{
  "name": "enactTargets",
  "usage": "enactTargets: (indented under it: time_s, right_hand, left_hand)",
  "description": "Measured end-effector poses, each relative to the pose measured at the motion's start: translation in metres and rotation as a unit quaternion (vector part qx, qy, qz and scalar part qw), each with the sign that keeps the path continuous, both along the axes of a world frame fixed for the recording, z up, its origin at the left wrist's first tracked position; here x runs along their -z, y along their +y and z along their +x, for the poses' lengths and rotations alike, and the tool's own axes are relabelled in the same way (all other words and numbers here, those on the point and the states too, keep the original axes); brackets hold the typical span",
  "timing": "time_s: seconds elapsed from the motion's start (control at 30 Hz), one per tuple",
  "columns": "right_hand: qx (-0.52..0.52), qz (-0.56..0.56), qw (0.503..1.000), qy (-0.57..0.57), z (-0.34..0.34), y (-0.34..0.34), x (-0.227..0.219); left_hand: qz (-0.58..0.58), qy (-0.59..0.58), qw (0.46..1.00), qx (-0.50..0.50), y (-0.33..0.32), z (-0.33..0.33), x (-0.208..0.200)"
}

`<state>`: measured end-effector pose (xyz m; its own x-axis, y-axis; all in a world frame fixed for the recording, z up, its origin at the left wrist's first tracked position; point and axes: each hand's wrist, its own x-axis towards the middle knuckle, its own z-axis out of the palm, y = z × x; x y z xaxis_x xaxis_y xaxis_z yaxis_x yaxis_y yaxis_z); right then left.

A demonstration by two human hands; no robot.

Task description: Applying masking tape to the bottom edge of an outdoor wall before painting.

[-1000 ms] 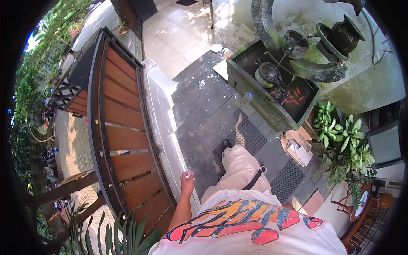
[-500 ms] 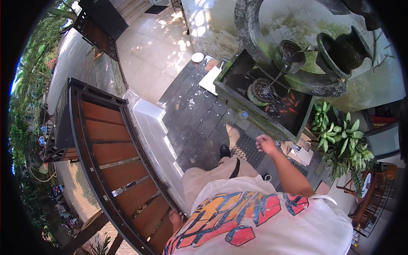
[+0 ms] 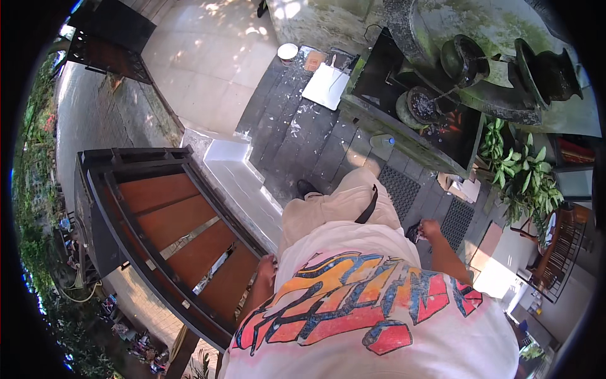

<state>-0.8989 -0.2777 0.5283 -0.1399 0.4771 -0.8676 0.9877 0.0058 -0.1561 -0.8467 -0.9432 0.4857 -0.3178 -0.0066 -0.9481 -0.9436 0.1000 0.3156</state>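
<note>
My left hand [image 3: 266, 270] hangs low at my left side, between my shirt and the slatted brown gate [image 3: 183, 218]. Its fingers are mostly turned from view, and I cannot tell whether it touches the gate. On the other side, my right hand [image 3: 430, 230] hangs near my hip with its fingers curled in; nothing shows in it. Just left of that hand is a small dark thing [image 3: 413, 233], whose kind I cannot make out. A black shoe [image 3: 307, 188] pokes out ahead of my beige trousers [image 3: 344, 201] on the dark paving [image 3: 284, 158].
A white ledge [image 3: 237, 170] runs along the gate. Ahead lie a white board [image 3: 326, 86] and a white tub [image 3: 288, 53]. A stone pond [image 3: 404, 129] with pots stands at the right, a bottle [image 3: 382, 141] beside it. Dark mats [image 3: 399, 191] and leafy plants [image 3: 521, 167] are nearer.
My view has shifted and turned. My right hand has swung back toward my hip, and my left hand has come forward along the gate. A different leg position shows, with the shoe farther left.
</note>
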Motion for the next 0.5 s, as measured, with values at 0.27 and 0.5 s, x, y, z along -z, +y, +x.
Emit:
enactTargets:
  time_s: [0.27, 0.5]
  right_hand:
    - [-0.318, -0.005, 0.944, 0.084, 0.087, -0.094, -0.024]
    - [-0.022, -0.064, 0.994, 0.086, -0.087, -0.156, -0.040]
  left_hand:
    - [-0.076, 0.085, 0.993, -0.035, -0.039, -0.211, -0.112]
    - [-0.086, 0.172, 0.981, -0.034, -0.031, -0.264, -0.096]
